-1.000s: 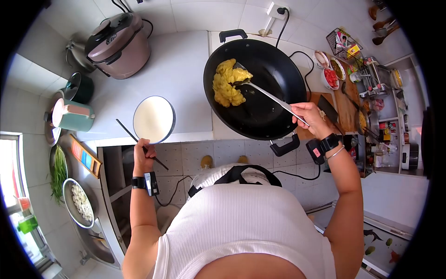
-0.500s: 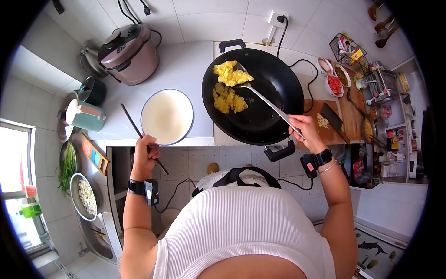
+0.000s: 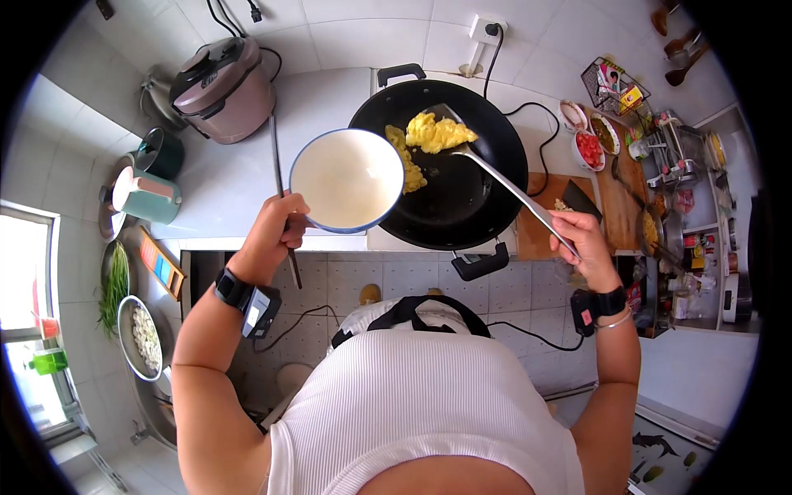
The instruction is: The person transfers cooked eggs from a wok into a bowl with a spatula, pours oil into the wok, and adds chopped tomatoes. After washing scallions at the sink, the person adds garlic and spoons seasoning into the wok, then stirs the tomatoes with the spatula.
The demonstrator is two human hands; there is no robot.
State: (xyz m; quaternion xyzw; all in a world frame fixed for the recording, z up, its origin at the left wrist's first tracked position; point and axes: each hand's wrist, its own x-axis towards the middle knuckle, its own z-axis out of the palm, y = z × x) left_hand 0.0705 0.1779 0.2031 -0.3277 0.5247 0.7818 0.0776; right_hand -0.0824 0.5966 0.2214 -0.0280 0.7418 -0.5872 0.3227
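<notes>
My left hand is closed round dark chopsticks and the edge of a white bowl with a blue rim. The bowl is lifted and overlaps the left side of the black wok. Only a pale film shows inside it. My right hand grips the long handle of a metal spatula. On its blade, over the wok, rests a lump of yellow scrambled egg. More egg lies in the wok, partly hidden by the bowl.
A pink electric cooker and a green pitcher stand to the left. At the right are bowls of chopped red food and a wooden cutting board with a dark knife. A power cord runs behind the wok.
My left hand has taken hold of the bowl and raised it rightward to the wok's edge, still with the chopsticks. The spatula has carried its egg to the right.
</notes>
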